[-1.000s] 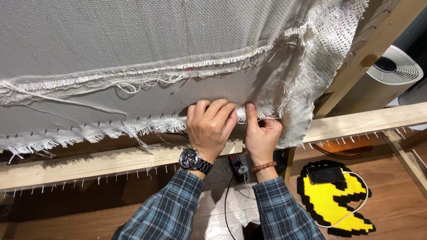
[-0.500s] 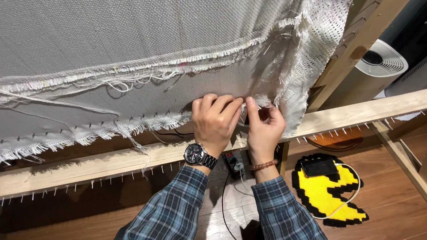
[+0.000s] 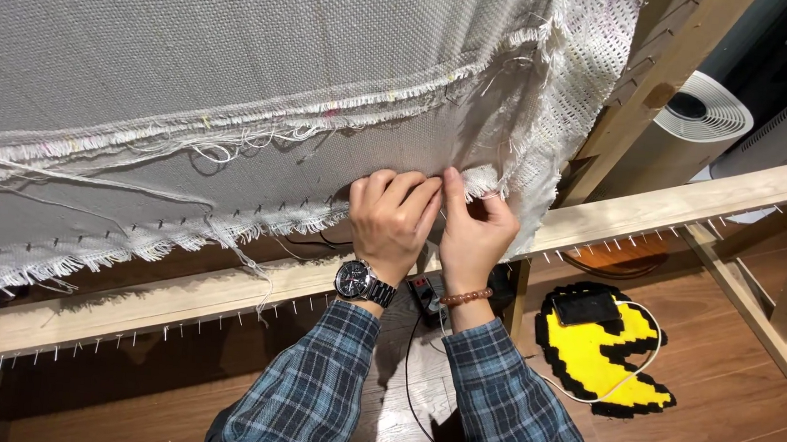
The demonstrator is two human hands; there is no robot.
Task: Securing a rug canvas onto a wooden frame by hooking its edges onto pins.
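No packages, labels, signs or screens show anywhere around the wooden frame or on the floor.

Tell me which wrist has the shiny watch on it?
The left wrist: a silver watch sits just below the left hand. The right hand has a brown bead bracelet instead.

Grey-white woven cloth [image 3: 240, 57] with frayed white edges; blue plaid sleeves [image 3: 310, 389]; pale wooden frame [image 3: 667, 206]; yellow-and-black tufted rug [image 3: 604, 352]; silver wristwatch [image 3: 364, 283].
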